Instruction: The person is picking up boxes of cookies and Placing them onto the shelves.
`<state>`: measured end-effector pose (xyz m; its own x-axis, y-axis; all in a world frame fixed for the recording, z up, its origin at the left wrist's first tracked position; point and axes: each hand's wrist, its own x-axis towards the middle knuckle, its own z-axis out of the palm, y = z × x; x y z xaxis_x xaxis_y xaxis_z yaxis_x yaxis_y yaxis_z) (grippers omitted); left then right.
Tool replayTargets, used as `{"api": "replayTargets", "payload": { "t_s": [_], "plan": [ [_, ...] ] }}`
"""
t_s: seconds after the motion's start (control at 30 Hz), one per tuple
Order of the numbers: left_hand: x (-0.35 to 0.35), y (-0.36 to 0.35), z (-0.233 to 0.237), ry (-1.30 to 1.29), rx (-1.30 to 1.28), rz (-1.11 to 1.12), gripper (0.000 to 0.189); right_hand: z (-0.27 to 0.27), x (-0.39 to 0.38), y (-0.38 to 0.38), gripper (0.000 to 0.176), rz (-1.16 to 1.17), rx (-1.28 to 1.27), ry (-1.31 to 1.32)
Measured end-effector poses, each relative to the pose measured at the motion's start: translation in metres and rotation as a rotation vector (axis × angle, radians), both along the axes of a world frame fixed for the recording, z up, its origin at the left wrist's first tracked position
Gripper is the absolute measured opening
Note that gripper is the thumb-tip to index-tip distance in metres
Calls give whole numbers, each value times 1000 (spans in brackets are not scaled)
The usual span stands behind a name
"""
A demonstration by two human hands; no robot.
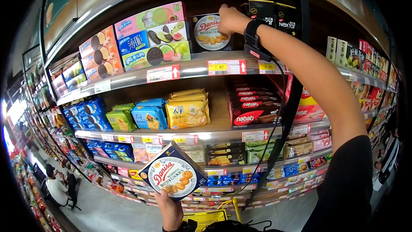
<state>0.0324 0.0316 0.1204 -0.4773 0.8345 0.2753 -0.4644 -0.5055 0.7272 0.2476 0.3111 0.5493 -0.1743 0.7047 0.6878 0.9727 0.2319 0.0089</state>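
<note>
With your left hand [170,215] clamped on the lower corner of the handheld Danisa box [173,175], square your right hand [231,19], its grip unclear, against the shelved Danisa box [207,34], avoiding the Nextar packs [286,20].

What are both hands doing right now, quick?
Left hand: holding a Danisa cookie box.
Right hand: at another Danisa box on the upper shelf; grip unclear.

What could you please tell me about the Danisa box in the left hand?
The Danisa box looks like dark blue cardboard, with a round white panel, red brand lettering, the words "Traditional Butter Cookies" and pictured cookies. It appears closed. The left hand holds it by its lower edge, tilted, front to the camera, before the shelves.
</note>
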Motion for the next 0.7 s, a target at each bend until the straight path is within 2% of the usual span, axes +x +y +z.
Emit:
{"api": "replayTargets", "payload": {
  "t_s": [0.03,0.13,0.3,0.4,0.47,0.7],
  "plan": [
    [0,-1,0,6,9,-9,68,-3,0,-5,90,-68,10,-120],
    [2,-4,1,17,14,-33,67,-2,1,-5,96,-40,57,-205],
    [5,-4,2,29,19,-40,66,12,-5,8,94,-48,-38,-293],
    [9,-4,9,-110,20,17,73,8,-6,16,91,-70,-16,-311],
    [9,-5,9,-117,45,16,70,4,-7,20,91,-63,81,-299],
    [8,-6,7,-130,15,-3,63,11,-1,18,87,-37,-12,-329]
  ]
}}
